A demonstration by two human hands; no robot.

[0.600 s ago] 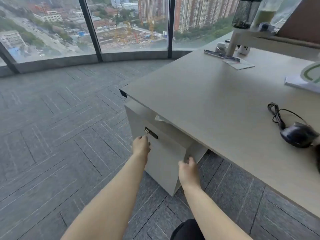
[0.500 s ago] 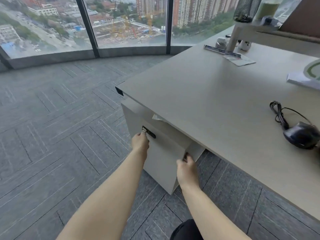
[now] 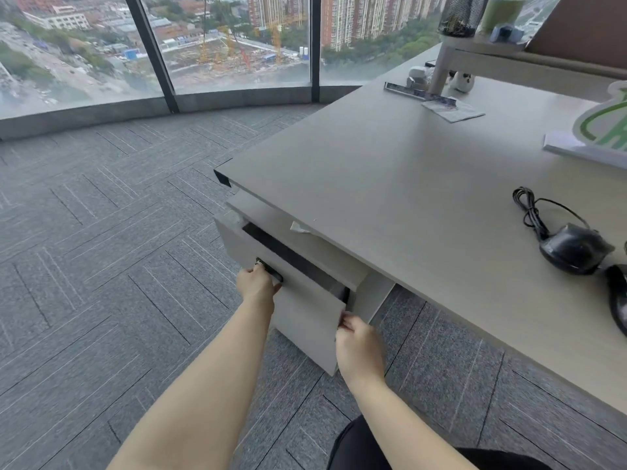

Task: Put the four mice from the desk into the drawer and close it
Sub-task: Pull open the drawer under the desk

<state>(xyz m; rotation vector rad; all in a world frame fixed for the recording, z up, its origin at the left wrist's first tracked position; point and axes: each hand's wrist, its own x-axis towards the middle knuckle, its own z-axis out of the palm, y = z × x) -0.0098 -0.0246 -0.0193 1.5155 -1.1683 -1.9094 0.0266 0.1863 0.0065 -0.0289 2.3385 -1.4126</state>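
Note:
The grey drawer [image 3: 305, 307] of the cabinet under the desk stands a little way out, with a dark gap showing along its top. My left hand [image 3: 256, 283] grips the black handle on the drawer front. My right hand [image 3: 358, 344] holds the front's right edge with its fingertips. On the desk [image 3: 390, 184] at the right lies a black wired mouse [image 3: 573, 247] with its coiled cable behind it. Part of a second black mouse [image 3: 617, 300] shows at the right frame edge. No other mice are in view.
A white shelf riser [image 3: 509, 59] with a mesh pen cup stands at the desk's far end, with a ruler and papers [image 3: 451, 108] in front of it. A green and white sign [image 3: 607, 127] lies at the right. Grey carpet and floor-to-ceiling windows lie to the left.
The drawer has slid out from the cabinet toward me, opening a dark gap at its top. Both hands moved back with it.

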